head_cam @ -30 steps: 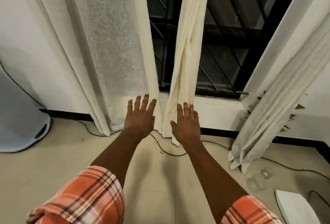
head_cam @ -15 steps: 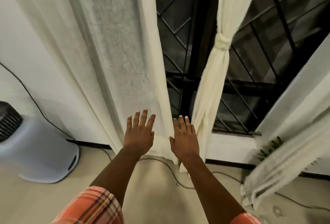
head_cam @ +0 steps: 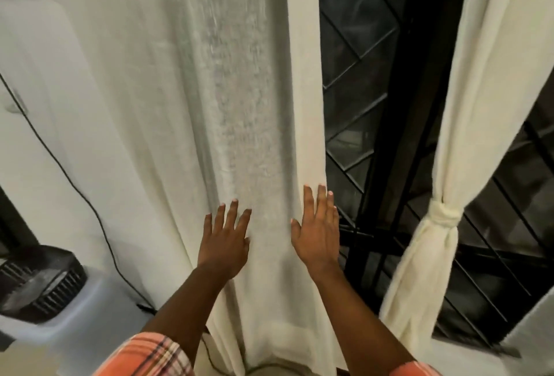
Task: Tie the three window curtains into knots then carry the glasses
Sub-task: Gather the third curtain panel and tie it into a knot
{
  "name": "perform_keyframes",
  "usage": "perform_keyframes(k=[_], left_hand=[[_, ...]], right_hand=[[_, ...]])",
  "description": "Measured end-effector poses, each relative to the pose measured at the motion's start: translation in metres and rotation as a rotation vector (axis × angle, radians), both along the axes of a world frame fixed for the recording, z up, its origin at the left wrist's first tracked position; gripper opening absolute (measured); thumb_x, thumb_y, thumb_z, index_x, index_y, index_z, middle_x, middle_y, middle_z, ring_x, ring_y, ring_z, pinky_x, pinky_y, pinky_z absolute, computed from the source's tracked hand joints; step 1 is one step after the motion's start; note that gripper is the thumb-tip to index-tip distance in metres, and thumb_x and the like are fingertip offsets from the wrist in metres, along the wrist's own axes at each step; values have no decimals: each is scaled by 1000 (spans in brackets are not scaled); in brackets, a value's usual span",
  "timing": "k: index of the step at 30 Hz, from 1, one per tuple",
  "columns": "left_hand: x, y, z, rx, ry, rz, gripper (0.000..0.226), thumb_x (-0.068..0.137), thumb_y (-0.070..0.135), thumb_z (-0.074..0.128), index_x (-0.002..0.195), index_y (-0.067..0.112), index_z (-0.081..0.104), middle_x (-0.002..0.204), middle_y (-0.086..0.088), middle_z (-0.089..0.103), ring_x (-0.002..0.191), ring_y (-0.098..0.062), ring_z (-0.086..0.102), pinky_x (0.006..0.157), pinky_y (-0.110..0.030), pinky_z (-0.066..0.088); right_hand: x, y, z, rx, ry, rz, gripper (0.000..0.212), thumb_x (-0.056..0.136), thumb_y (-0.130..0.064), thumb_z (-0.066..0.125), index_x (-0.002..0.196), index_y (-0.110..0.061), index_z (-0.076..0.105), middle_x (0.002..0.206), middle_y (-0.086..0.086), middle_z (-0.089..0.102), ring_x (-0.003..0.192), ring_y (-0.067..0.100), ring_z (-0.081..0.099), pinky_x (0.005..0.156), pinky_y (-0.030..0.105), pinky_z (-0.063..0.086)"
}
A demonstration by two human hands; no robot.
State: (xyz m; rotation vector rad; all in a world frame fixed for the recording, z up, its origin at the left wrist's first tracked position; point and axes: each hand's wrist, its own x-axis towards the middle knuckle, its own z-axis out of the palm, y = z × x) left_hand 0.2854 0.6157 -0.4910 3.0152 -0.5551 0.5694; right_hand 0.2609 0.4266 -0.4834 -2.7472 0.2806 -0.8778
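Note:
A wide cream curtain (head_cam: 227, 90) hangs loose and untied straight ahead, down to the floor. My left hand (head_cam: 224, 240) is spread flat in front of its lower middle, fingers apart, holding nothing. My right hand (head_cam: 317, 231) is flat and open near the curtain's right edge, fingers together. Whether either palm touches the cloth I cannot tell. To the right, a second cream curtain (head_cam: 467, 105) hangs in front of the window with a knot (head_cam: 443, 216) tied in it. The glasses and a third curtain are out of view.
A dark window with a black metal grille (head_cam: 368, 123) shows between the two curtains. At the lower left stands a pale appliance with a black vent (head_cam: 39, 282). A thin black cable (head_cam: 75, 183) runs down the white wall beside the loose curtain.
The view has tilted up and moved closer to the left curtain. Both hands rose and shifted left, from the gap between the curtains onto the loose one. The floor and glasses left the view.

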Motion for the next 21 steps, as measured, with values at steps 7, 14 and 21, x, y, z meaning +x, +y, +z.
perform_keyframes(k=[7,14,21], left_hand=[[68,56,104,-68,-321,13,65,80,27,68,140,17,44,152,-16,31,139,-38,30,109,-57,30],[122,117,251,-225,-628,3,66,82,24,67,142,14,41,153,-19,27,140,-41,26,109,-59,26],[156,162,338,-455,-691,62,77,88,39,58,151,18,18,158,-19,6,143,-42,8,111,-60,13]], right_hand=[[59,22,148,31,-326,-50,93,79,-29,71,152,-18,14,153,21,28,129,42,43,99,52,44],[85,68,296,-55,-558,-129,92,82,-19,67,153,-18,8,147,17,36,111,36,56,82,45,50],[91,112,368,-87,-669,-193,90,81,-5,53,153,-25,3,130,12,46,72,27,53,62,40,49]])
